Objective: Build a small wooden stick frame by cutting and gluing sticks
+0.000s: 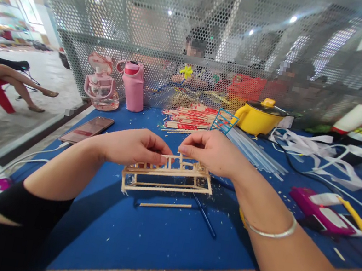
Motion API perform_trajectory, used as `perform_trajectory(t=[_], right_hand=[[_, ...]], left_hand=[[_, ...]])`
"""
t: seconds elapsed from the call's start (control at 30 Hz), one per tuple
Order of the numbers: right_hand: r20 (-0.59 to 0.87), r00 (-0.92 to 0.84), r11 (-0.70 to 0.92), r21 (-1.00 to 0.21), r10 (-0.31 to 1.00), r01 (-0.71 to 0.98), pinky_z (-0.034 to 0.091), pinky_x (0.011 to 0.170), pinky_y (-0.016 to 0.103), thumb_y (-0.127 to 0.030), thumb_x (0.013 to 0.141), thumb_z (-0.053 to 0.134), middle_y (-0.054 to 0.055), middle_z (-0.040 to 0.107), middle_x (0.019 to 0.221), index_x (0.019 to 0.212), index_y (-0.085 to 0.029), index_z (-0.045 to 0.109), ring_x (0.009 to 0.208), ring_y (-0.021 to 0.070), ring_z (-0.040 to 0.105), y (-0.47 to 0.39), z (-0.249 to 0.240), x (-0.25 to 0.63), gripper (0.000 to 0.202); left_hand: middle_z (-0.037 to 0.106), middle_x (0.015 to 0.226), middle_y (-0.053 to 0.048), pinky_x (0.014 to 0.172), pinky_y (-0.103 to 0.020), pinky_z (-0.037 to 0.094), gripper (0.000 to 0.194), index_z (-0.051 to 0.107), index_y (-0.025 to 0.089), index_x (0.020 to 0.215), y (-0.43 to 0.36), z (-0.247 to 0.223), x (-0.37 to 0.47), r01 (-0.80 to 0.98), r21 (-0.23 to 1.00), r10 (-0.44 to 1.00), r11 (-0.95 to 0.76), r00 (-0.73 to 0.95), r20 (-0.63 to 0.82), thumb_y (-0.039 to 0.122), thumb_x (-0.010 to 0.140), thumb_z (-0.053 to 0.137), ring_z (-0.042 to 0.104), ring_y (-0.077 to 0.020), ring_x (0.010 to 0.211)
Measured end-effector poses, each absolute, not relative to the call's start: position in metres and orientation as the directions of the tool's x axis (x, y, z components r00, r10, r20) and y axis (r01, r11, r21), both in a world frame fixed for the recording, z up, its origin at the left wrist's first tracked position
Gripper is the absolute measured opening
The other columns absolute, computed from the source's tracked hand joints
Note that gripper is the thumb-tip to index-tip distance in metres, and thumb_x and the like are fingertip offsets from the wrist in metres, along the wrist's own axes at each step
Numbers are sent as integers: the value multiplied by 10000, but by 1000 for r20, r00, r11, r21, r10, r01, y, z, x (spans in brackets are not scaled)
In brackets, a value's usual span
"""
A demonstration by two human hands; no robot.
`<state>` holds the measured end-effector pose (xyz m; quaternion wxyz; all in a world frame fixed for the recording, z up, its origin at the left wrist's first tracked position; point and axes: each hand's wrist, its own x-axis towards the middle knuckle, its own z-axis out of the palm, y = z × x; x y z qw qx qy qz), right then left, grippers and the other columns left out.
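Note:
A small openwork frame of thin wooden sticks (166,190) stands on the blue tabletop between my hands. My left hand (144,147) is closed round the frame's upper back left part, thumb and fingers on its thin uprights. Above the frame's top, my right hand (208,152) pinches a short wooden stick (181,156), which meets the frame's upper bars. Whether it is attached there I cannot tell. In front of the frame lies a loose wooden stick (166,205). A dark blue pen-like tool (205,217) rests beside it, partly under the frame.
Behind my hands lie bundled wooden sticks (189,116) and clear glue sticks (255,151). A phone (89,130), a pink bottle (134,87) and a clear jug (103,91) are left; a yellow pot (256,118), cables and a purple power strip (325,212) are right. A perforated metal screen (145,21) stands behind.

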<state>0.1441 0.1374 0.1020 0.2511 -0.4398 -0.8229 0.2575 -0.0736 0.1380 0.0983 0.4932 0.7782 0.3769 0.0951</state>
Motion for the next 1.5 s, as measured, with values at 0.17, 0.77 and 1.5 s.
perform_trajectory(t=[0.17, 0.77, 1.5], right_hand=[[147, -497, 447, -697, 855, 562, 420, 534, 224, -311, 787, 598, -3, 654, 630, 718, -170, 671, 569, 100, 557, 139, 102, 144, 174], [150, -526, 455, -723, 837, 519, 409, 505, 209, -264, 763, 600, -11, 623, 586, 708, -168, 671, 546, 93, 553, 137, 103, 144, 132], [211, -551, 530, -669, 808, 521, 392, 537, 225, -250, 775, 574, -10, 631, 609, 710, -169, 664, 569, 99, 551, 136, 102, 146, 138]], left_hand=[[721, 951, -11, 635, -223, 482, 371, 667, 229, 1121, 138, 100, -74, 512, 823, 672, -247, 702, -235, 444, 842, 549, 639, -165, 765], [664, 758, 24, 594, -184, 397, 266, 716, 177, 949, 118, 119, -57, 694, 542, 807, -473, 589, -50, 315, 814, 533, 531, -107, 663], [527, 618, 30, 494, -206, 322, 344, 690, 163, 792, 120, 113, -46, 708, 562, 832, -428, 552, -62, 461, 800, 518, 412, -100, 559]])
